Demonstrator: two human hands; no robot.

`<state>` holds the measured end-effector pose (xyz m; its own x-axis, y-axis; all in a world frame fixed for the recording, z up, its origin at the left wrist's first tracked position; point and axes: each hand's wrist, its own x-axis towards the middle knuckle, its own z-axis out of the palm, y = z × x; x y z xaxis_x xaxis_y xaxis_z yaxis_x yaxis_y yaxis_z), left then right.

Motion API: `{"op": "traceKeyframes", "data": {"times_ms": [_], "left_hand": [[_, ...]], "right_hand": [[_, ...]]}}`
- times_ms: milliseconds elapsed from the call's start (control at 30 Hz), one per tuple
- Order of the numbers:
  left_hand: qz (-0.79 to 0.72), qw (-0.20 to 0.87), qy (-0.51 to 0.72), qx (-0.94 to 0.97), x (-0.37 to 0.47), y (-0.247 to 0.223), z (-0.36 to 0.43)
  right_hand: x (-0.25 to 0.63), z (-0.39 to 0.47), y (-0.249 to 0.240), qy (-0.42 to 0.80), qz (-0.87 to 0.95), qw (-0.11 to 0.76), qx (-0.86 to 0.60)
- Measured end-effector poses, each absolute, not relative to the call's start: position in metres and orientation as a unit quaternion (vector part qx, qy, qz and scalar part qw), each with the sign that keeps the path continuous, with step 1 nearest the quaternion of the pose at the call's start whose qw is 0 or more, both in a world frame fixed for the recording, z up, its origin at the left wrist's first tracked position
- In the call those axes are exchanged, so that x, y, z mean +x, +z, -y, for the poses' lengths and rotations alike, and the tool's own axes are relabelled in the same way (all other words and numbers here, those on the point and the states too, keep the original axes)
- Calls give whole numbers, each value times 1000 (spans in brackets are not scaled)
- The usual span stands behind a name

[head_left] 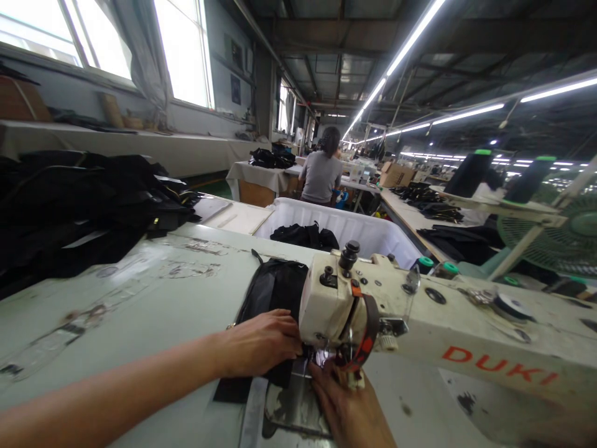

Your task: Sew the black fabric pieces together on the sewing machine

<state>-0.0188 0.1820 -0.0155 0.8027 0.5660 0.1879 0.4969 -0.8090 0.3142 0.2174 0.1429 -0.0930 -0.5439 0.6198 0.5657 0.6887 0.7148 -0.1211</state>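
Observation:
A black fabric piece (270,289), which looks like a pouch or bag panel, lies on the sewing machine table to the left of the machine head (324,295). My left hand (268,342) is closed over its near part, fingers bent and pressed down beside the needle area. A flat black strip (233,389) sticks out beneath my left wrist. My right hand (347,398) is under the machine head, right of the metal needle plate (296,404). Its fingers are drawn together close to the lit needle, with the tips partly hidden; whatever they pinch cannot be made out.
A heap of black fabric pieces (79,205) covers the table's left side. Behind the machine stands a white plastic bin (373,233) with black items in it. Thread cones (469,174) and a green fan (559,230) are at right. A person (321,171) sits farther ahead.

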Motion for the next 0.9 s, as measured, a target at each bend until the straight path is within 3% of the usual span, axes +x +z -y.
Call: {"op": "traceKeyframes", "data": {"times_ms": [200,367,467,567,733,900], "left_hand": [[-343,95,73,932,-45,-7,-196],[-500,44,-24,865,-32,-7,-133],[-516,72,-80,850,-24,7,-89],[-468,90,-34,878,-23,10,-60],[-403,14,132,906,-2,-28,-42],[-393,-64,123,909,30,-59,-39]], "right_hand": [[218,-139,-78,-31,872,319,-370],[225,-125,-67,-42,877,264,-399],[238,-104,-64,-36,861,232,-452],[255,-80,-65,-32,837,253,-485],[272,-51,-75,-29,787,323,-524],[276,-36,-86,-35,761,335,-554]]}}
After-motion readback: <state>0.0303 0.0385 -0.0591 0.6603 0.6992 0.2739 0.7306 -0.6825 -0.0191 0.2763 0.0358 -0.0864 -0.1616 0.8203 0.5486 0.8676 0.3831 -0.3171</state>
